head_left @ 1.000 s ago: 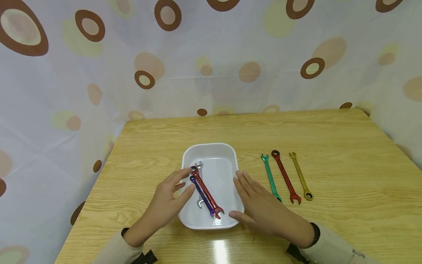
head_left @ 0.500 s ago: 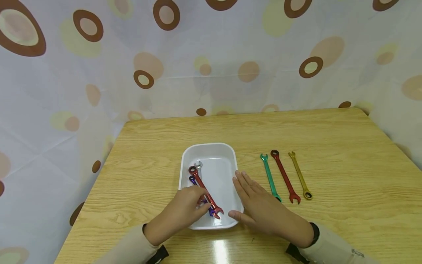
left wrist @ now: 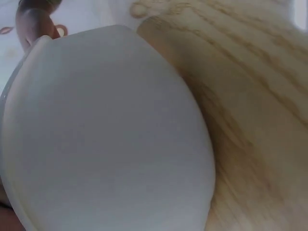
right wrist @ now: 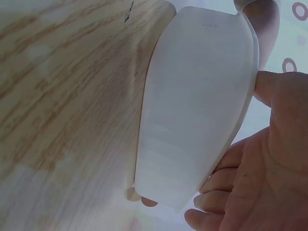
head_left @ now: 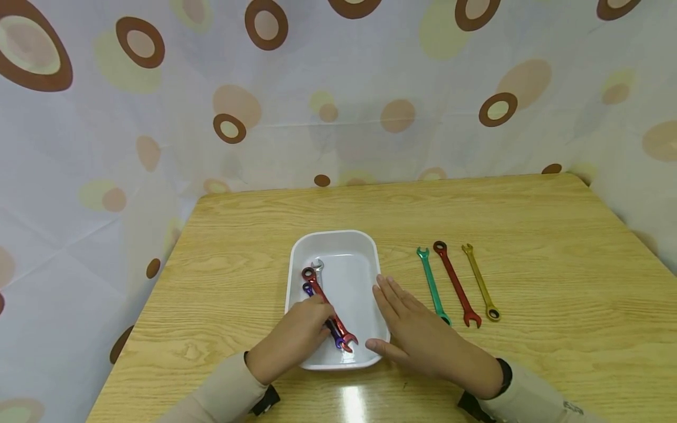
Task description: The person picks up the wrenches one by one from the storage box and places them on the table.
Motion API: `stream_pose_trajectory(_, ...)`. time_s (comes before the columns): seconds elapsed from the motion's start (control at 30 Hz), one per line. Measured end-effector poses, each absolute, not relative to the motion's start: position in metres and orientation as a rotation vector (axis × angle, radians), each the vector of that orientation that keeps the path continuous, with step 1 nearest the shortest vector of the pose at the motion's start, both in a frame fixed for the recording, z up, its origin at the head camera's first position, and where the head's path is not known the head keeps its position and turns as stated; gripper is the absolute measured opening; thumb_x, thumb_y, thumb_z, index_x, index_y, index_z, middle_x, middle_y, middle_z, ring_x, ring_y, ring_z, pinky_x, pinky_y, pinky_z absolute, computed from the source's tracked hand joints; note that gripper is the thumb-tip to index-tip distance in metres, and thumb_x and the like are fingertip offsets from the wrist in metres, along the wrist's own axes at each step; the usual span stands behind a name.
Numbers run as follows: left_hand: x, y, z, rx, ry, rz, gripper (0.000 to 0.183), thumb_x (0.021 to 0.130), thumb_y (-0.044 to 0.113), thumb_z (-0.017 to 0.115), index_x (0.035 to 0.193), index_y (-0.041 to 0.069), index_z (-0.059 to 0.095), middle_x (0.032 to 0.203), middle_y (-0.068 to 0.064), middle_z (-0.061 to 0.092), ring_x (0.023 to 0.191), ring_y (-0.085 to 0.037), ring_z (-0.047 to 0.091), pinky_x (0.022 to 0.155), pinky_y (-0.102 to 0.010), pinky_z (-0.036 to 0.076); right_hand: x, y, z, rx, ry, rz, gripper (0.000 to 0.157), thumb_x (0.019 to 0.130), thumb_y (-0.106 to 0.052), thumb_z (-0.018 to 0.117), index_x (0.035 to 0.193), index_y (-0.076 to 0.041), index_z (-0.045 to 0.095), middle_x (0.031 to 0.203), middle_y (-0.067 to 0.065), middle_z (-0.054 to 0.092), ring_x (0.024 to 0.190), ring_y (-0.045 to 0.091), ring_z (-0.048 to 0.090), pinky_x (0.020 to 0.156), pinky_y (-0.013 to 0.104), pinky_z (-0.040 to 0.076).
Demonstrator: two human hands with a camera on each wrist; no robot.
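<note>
The left hand hides the middle of the purple wrench; its fingertips are covered, so I cannot tell whether they pinch it. In the white tray, a red wrench partly covers a silver wrench. Other wrenches lie rightward on the worktop. The right hand, fingers straight, thumb apart, touches the tray's rim.

- Tray on the tabletop; cloth behind.
- Three wrenches inside the tray, overlapping, toward its left.
- Left hand over the tray's near left edge, across them.
- Right hand against the tray's right side.
- Three other wrenches side by side on the tabletop, right of the tray.
</note>
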State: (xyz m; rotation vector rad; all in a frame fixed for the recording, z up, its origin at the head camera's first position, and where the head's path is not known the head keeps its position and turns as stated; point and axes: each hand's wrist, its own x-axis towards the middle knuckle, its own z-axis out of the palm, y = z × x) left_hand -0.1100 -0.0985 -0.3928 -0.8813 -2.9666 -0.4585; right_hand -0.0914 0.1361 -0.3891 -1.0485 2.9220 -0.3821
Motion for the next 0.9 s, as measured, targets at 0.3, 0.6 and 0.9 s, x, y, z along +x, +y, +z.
stream_pose_trajectory(0.3, -0.110, -0.088, -0.399, -0.652, -2.832, -0.017, 0.028, 0.082, 0.021, 0.072, 0.066, 0.001, 0.061, 0.061, -0.010, 0.054, 0.053, -0.023, 0.054, 0.046, -0.036, 0.046, -0.092, 0.136, -0.388, -1.048, 2.929, -0.393, 0.081, 0.095, -0.052, 0.049, 0.145, 0.009, 0.030, 0.154, 0.027, 0.021, 0.143, 0.038, 0.019, 0.112, 0.050, 0.027)
stream_pose_trajectory(0.6, -0.110, -0.081, -0.402, -0.636, -2.769, 0.145, 0.029, 0.076, 0.019, 0.073, 0.055, 0.006, 0.058, 0.053, -0.005, 0.053, 0.049, -0.020, 0.054, 0.042, -0.033, 0.045, -0.092, 0.135, -0.390, -1.046, 2.908, -0.394, 0.084, 0.096, -0.057, 0.042, 0.146, 0.009, 0.029, 0.154, 0.026, 0.020, 0.144, 0.037, 0.016, 0.113, 0.049, 0.026)
stream_pose_trajectory(0.9, -0.119, -0.083, -0.400, -0.647, -2.935, -0.213, 0.034, 0.078, 0.017, 0.069, 0.050, 0.013, 0.050, 0.052, -0.002, 0.050, 0.050, -0.019, 0.051, 0.047, -0.034, 0.040, -0.091, 0.135, -0.389, -1.022, 2.919, -0.405, 0.081, 0.095, -0.051, 0.049, 0.146, 0.009, 0.029, 0.154, 0.026, 0.021, 0.144, 0.037, 0.018, 0.112, 0.049, 0.026)
